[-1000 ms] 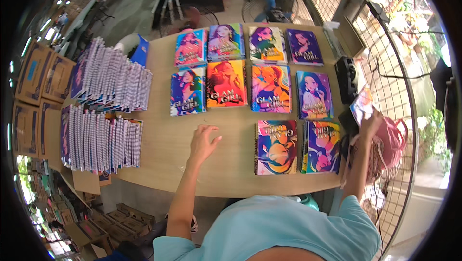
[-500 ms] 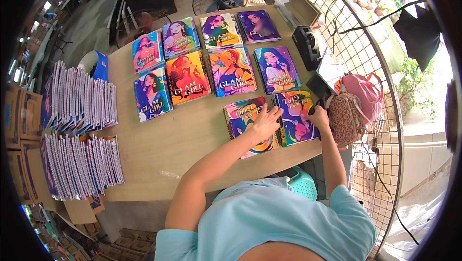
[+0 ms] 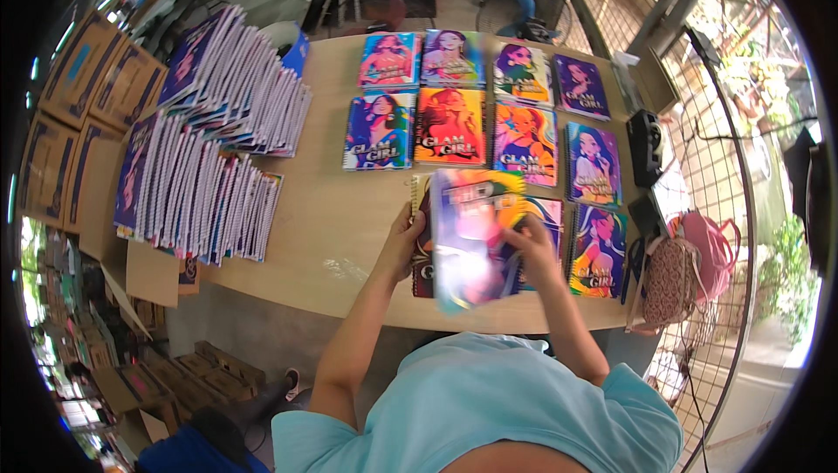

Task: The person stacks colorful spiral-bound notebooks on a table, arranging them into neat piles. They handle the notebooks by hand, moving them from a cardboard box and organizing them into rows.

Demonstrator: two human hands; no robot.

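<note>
A spiral notebook (image 3: pixel 476 250) with a bright printed cover is tilted above the table's front part, blurred by motion, its title upside down. My right hand (image 3: pixel 535 253) grips its right side. My left hand (image 3: pixel 402 242) is closed at the left edge of a dark maroon spiral notebook (image 3: pixel 422 259), which the tilted one mostly covers; some of its fingers are hidden. Partly behind my right hand lies another notebook (image 3: pixel 548 218). Further right, a purple and yellow notebook (image 3: pixel 599 250) lies upright. Beyond my hands, notebooks such as the orange one (image 3: pixel 450 126) lie in two rows.
Two long leaning rows of spiral notebooks (image 3: pixel 196 185) stand on the table's left, beside cardboard boxes (image 3: pixel 83 80). At the right are a black tape dispenser (image 3: pixel 646 148), black-handled scissors (image 3: pixel 635 257), a patterned bag (image 3: pixel 670 285) and a pink bag (image 3: pixel 711 246). Wire mesh runs beyond the table.
The view has shifted, so the table appears further right. Both hands have left the upside-down front notebooks; one notebook is now lifted and tilted. An upright purple and yellow notebook now lies at the right.
</note>
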